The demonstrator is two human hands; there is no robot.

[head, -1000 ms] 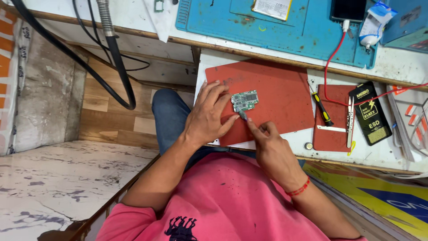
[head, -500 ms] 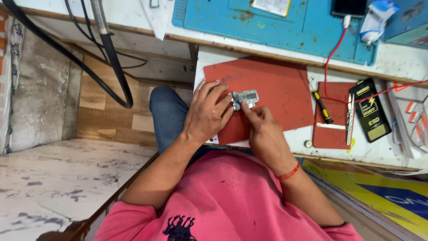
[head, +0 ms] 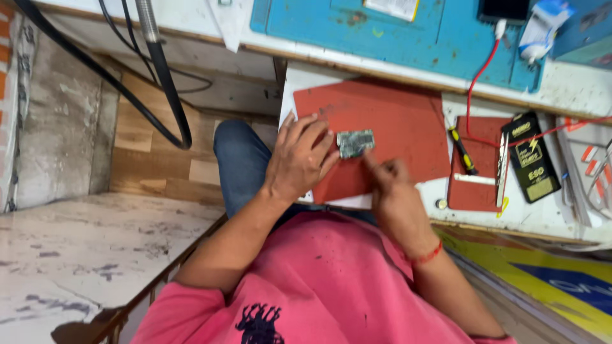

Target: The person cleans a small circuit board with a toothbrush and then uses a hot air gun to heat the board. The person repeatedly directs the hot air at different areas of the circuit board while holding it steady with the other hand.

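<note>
While my left hand (head: 299,159) pinches the board (head: 355,143) on the mat (head: 408,121), my curled right hand (head: 392,191) has drawn back slightly, holding nothing I can see.

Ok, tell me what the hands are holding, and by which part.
The left hand pins a small green circuit board by its left edge on the red mat; the right hand touches its lower right corner.

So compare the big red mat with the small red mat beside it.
The big red mat is wider and carries the small circuit board, which the left hand and right hand touch. The small red mat is narrower, holds a screwdriver, and no hand touches it. Both are red, flat and rectangular.
</note>
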